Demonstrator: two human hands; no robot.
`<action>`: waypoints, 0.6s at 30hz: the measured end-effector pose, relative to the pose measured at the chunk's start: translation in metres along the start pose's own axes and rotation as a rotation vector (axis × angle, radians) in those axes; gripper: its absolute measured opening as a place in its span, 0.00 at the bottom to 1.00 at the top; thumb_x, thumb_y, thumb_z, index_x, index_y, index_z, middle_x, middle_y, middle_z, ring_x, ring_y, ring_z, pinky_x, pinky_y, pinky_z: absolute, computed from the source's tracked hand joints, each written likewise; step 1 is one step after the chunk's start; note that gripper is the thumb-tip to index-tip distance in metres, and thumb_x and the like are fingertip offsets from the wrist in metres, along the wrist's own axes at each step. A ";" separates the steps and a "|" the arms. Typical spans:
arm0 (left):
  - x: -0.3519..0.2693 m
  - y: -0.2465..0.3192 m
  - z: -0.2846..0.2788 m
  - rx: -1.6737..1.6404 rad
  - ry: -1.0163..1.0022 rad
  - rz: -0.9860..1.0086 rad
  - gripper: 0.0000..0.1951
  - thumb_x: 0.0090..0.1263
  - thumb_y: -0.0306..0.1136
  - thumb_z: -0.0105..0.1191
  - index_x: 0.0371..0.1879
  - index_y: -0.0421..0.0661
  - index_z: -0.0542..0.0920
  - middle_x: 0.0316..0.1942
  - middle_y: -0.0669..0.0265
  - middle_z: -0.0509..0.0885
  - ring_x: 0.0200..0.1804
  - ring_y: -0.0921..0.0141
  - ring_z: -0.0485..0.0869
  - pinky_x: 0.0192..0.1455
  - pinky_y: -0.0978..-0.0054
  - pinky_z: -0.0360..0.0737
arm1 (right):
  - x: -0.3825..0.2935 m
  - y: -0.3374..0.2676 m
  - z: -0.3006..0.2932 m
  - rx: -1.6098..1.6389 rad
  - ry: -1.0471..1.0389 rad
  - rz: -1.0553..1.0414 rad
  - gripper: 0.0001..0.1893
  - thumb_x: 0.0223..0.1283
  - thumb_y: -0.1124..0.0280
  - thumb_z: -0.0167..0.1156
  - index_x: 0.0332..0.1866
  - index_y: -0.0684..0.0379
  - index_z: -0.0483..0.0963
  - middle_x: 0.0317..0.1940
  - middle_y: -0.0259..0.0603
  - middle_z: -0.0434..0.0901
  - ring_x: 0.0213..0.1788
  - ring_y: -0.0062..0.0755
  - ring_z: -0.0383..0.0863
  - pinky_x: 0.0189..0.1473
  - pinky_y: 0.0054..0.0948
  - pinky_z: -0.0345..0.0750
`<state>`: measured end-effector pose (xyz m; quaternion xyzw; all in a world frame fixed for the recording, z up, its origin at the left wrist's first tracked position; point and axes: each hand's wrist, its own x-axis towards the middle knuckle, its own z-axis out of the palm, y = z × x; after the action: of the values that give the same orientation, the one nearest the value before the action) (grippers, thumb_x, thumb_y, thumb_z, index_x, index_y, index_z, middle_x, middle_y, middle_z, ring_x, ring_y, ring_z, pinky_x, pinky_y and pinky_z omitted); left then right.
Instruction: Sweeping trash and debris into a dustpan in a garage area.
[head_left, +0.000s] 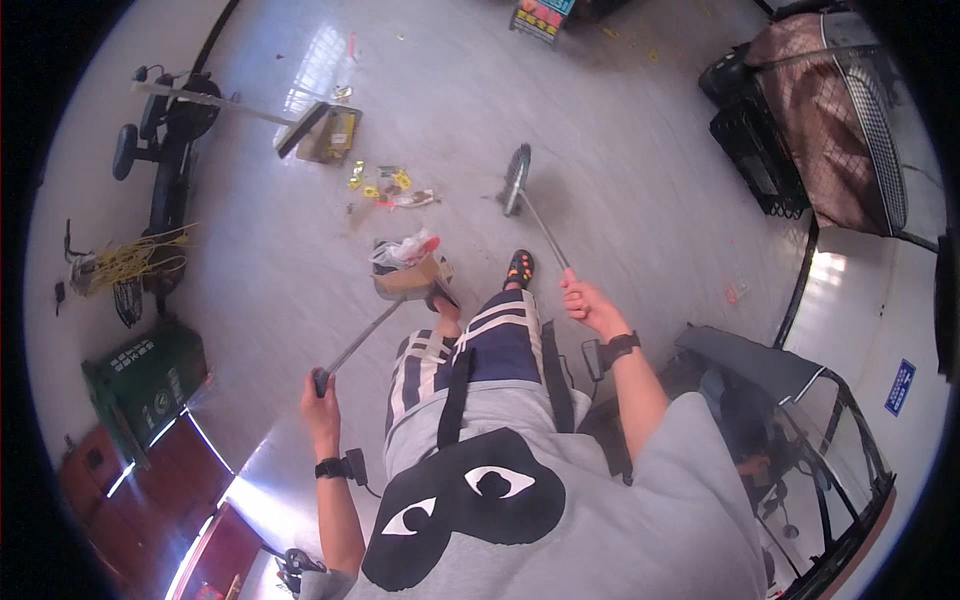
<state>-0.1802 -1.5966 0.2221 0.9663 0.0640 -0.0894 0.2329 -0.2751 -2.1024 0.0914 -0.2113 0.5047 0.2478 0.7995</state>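
Observation:
My left hand (321, 405) grips the end of a long dustpan handle. The dustpan (405, 281) rests near my foot with cardboard and a clear plastic bag (405, 247) in it. My right hand (592, 306) is closed round the pink grip of a broom (544, 229), whose bristle head (517, 180) is above or on the floor ahead of my other foot; which, I cannot tell. Yellow and green wrappers (373, 180) and other litter lie beyond the dustpan. Further off, a second long-handled broom or squeegee (302, 129) stands by another dustpan (330, 133) holding yellow wrappers.
At the left are a parked scooter or bike (172, 165), yellow cords (131, 262) and a green bin (146, 382). Black crates (759, 154) and a covered vehicle (817, 127) stand at the upper right. A three-wheeler with a grey cover (750, 360) is at the lower right.

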 end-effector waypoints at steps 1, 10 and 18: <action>0.004 -0.007 -0.003 0.047 -0.002 0.037 0.14 0.65 0.34 0.58 0.45 0.39 0.76 0.32 0.58 0.82 0.34 0.67 0.80 0.41 0.74 0.76 | -0.002 -0.002 0.004 0.060 -0.068 -0.006 0.06 0.60 0.74 0.51 0.42 0.58 0.65 0.13 0.21 0.56 0.11 0.10 0.54 0.12 0.15 0.51; 0.057 -0.073 -0.022 -0.044 -0.042 0.013 0.14 0.63 0.33 0.57 0.46 0.42 0.77 0.37 0.53 0.82 0.39 0.56 0.82 0.41 0.65 0.77 | -0.029 0.012 0.074 -0.195 -0.007 -0.200 0.14 0.56 0.77 0.52 0.48 0.61 0.67 0.14 0.21 0.56 0.12 0.10 0.54 0.13 0.14 0.52; 0.102 -0.114 -0.017 -0.036 0.001 -0.006 0.13 0.64 0.31 0.55 0.45 0.39 0.77 0.39 0.50 0.82 0.43 0.53 0.81 0.44 0.62 0.77 | -0.024 0.005 0.125 -0.734 0.459 -0.411 0.14 0.60 0.61 0.55 0.24 0.60 0.70 0.12 0.28 0.66 0.12 0.17 0.64 0.14 0.20 0.60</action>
<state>-0.0972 -1.4801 0.1665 0.9617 0.0688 -0.0887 0.2499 -0.1985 -2.0293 0.1628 -0.6243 0.4951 0.1934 0.5724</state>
